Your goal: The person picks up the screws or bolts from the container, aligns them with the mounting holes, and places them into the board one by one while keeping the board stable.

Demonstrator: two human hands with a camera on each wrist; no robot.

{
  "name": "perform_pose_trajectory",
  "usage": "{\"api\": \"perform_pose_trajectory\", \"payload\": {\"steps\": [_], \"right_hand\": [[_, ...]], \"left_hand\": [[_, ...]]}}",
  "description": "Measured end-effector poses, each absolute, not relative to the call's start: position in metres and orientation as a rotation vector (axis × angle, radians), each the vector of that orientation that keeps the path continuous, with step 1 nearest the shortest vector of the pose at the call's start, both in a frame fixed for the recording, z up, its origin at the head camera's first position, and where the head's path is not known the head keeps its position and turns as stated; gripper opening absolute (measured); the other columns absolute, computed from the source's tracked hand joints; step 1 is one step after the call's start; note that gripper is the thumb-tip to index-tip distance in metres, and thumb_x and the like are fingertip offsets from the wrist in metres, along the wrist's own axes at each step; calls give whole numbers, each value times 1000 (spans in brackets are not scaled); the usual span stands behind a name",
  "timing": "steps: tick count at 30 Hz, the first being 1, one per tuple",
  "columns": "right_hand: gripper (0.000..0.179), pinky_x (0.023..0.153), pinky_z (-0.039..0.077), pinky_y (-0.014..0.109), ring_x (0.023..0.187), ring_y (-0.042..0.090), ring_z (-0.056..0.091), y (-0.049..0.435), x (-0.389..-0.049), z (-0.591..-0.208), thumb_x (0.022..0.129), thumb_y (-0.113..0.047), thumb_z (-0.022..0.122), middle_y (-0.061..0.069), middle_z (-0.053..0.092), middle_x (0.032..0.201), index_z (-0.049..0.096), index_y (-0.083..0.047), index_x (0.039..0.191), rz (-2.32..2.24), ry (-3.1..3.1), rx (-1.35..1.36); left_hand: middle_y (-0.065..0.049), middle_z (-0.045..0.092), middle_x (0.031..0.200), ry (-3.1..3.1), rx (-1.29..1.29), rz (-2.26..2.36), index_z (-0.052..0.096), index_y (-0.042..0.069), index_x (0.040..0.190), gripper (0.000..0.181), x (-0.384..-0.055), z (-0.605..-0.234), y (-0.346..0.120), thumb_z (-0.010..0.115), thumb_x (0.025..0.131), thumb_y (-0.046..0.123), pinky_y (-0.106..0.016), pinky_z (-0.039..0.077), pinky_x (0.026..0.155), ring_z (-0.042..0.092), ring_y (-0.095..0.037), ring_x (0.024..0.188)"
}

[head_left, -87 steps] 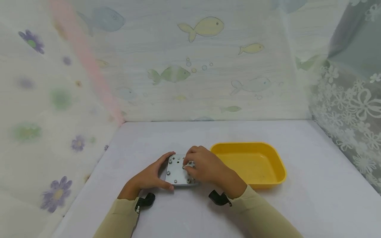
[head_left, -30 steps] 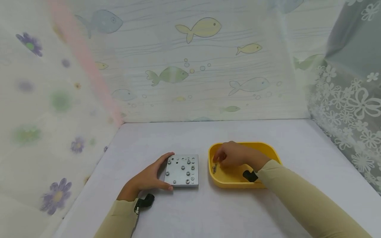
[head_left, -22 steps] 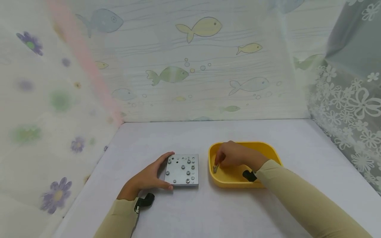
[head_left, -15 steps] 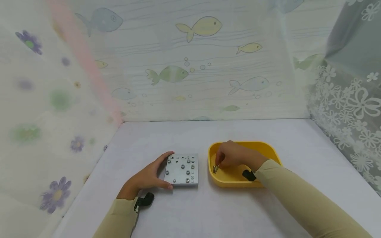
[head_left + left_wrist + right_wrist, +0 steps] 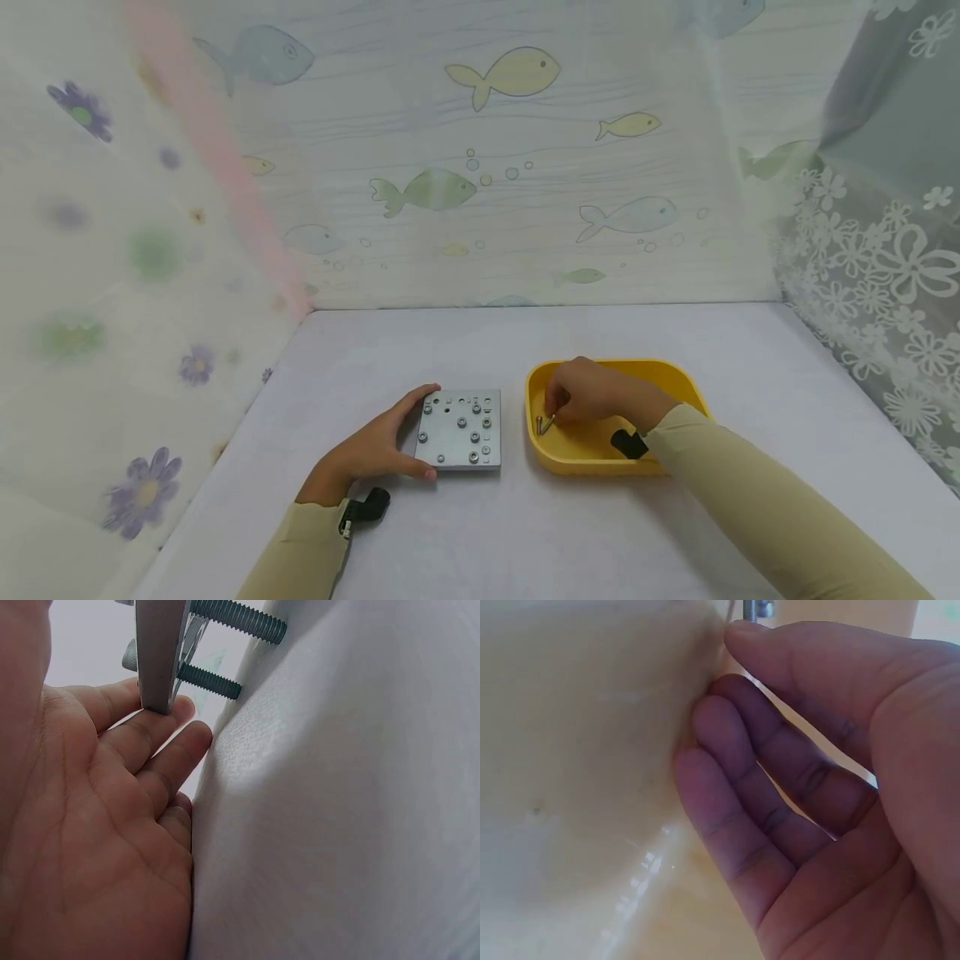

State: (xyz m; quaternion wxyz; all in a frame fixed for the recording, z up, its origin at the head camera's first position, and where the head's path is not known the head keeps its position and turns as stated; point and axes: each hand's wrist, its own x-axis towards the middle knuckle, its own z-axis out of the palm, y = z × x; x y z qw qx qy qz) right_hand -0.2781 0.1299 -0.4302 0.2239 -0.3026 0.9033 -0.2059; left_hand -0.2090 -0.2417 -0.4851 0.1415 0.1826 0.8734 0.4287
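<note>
A silver metal plate (image 5: 442, 442) with several socket-head screws and some open holes is on the table. My left hand (image 5: 367, 448) holds it by the left side, thumb at the front edge and a finger at the back corner. In the left wrist view, threaded screw shanks (image 5: 240, 619) stick out beneath the plate (image 5: 159, 664), beside the fingers of that hand (image 5: 97, 817). My right hand (image 5: 592, 390) is down inside the yellow tray (image 5: 603, 468), its fingertips pinching one tilted screw (image 5: 548, 425). Another screw (image 5: 538, 425) lies against it. The right wrist view mostly hides the screws behind the thumb (image 5: 795, 656).
A white cloth covers the table (image 5: 480, 533). Patterned curtains (image 5: 510, 225) stand behind it and along both sides. A black wrist camera (image 5: 367, 506) sits on the left cuff, another (image 5: 630, 444) on the right, low over the tray's front wall.
My right hand has gone from the plate into the tray. There its fingertips have taken one screw's end and tilted it away from the other. The left hand and plate have stayed put.
</note>
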Motion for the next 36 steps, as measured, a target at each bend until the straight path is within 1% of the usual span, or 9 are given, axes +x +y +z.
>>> {"api": "perform_pose_trajectory", "payload": {"steps": [4, 10, 13, 19, 24, 26, 28, 32, 36], "right_hand": [[11, 83, 55, 31, 85, 13, 61, 132, -277, -428, 92, -11, 77, -11, 70, 90, 78, -22, 92, -570, 2493, -868], [11, 82, 54, 30, 85, 11, 61, 135, -277, -427, 94, -15, 75, -14, 70, 90, 77, -24, 91, -580, 2496, -900], [10, 82, 54, 29, 86, 11, 62, 136, -276, -425, 95, -15, 73, -13, 70, 92, 77, -24, 91, -595, 2502, -913], [3, 80, 55, 28, 88, 11, 62, 141, -276, -417, 97, -19, 72, -11, 68, 95, 75, -20, 95, -626, 2530, -913], [4, 81, 54, 28, 88, 10, 63, 143, -276, -406, 98, -20, 71, -12, 69, 95, 73, -21, 96, -653, 2577, -946], [4, 81, 55, 30, 89, 11, 64, 144, -275, -400, 99, -20, 70, -11, 70, 96, 73, -19, 97, -677, 2597, -956], [5, 83, 55, 32, 90, 13, 64, 144, -273, -395, 99, -21, 69, -9, 70, 98, 74, -18, 98, -706, 2611, -950], [6, 84, 56, 33, 93, 13, 65, 144, -272, -391, 100, -23, 68, -9, 71, 101, 74, -19, 100, -763, 2634, -898], [6, 82, 57, 33, 93, 15, 66, 143, -273, -389, 100, -23, 68, -7, 72, 101, 73, -19, 99, -852, 2635, -849]], "left_hand": [[10, 25, 170, 2522, 516, 1235, 23, 35, 164, 130, -208, -485, -242, 100, 60, 47, -62, 14, 127, 16, -22, 160], [11, 24, 169, 2531, 511, 1224, 23, 37, 164, 130, -209, -486, -243, 100, 59, 49, -62, 14, 127, 15, -21, 160], [11, 24, 170, 2532, 517, 1223, 23, 36, 164, 130, -210, -486, -242, 100, 59, 49, -62, 14, 127, 15, -22, 161], [9, 23, 171, 2532, 507, 1218, 23, 35, 164, 131, -210, -485, -241, 100, 59, 49, -63, 14, 126, 15, -24, 161], [8, 24, 171, 2535, 507, 1215, 23, 35, 164, 130, -209, -485, -241, 99, 60, 49, -63, 14, 126, 15, -25, 161], [8, 24, 171, 2535, 508, 1216, 23, 35, 164, 130, -208, -483, -240, 99, 60, 48, -63, 14, 127, 15, -24, 161], [8, 24, 170, 2534, 508, 1217, 23, 35, 164, 130, -207, -482, -239, 99, 59, 47, -62, 13, 127, 15, -23, 161], [9, 25, 170, 2531, 505, 1220, 23, 35, 164, 131, -206, -482, -239, 100, 59, 46, -61, 13, 127, 15, -22, 160], [9, 27, 169, 2528, 504, 1228, 24, 35, 164, 131, -207, -482, -239, 100, 58, 46, -61, 14, 127, 17, -22, 160]]}}
